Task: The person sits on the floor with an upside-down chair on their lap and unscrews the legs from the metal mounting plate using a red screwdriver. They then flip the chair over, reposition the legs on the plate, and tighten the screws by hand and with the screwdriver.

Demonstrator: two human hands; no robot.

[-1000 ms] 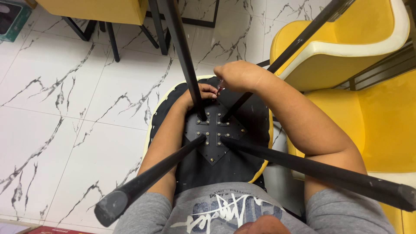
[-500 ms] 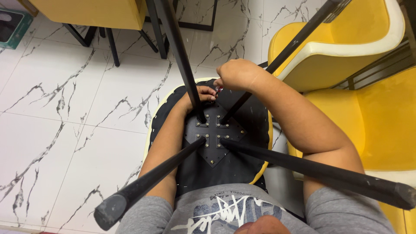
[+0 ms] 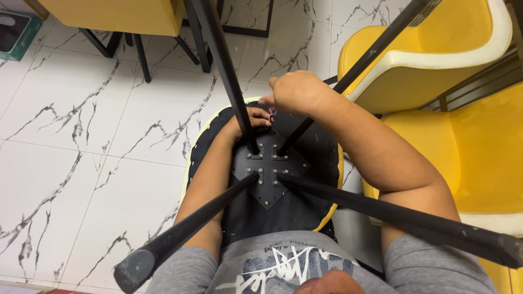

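Single head view, looking steeply down, close over upturned chair [image 3: 272, 179]

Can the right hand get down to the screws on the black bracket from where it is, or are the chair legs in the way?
Probably yes. The right hand hovers just beyond the bracket, above the seat underside. The four legs fan outward from the bracket, leaving open gaps between them, and the screws sit exposed. The left hand is partly behind one leg.
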